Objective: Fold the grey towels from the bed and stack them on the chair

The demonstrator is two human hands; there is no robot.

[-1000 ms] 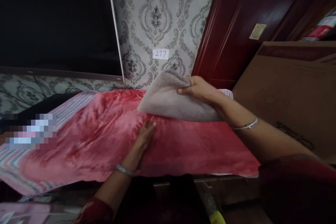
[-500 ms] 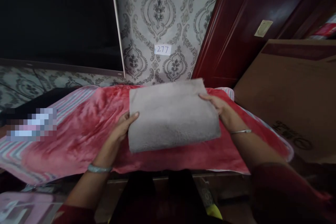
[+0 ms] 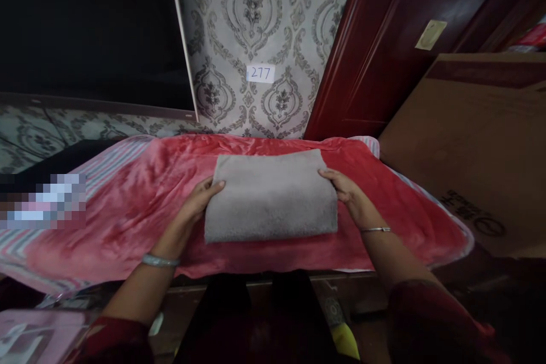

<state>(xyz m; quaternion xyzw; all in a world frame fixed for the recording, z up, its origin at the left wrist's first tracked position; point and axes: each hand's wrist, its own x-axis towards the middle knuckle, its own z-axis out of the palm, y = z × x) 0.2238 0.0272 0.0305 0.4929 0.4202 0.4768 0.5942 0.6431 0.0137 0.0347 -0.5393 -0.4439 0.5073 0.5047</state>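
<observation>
Cloth (image 3: 273,199) over blanket (image 3: 111,222) — box (image 3: 478,136) right.

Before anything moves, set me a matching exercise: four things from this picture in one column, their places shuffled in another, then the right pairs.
Things
1. Grey rectangular plush cloth
2. Red plush blanket with a striped border
3. White rectangular label marked 277
4. Large brown cardboard box

Places
A. On the grey patterned wallpaper
B. Near the picture's right edge, below a pale switch plate
C. Held between the left hand and the right hand
D. Spread out below both hands

Pairs: 1-C, 2-D, 3-A, 4-B
</observation>
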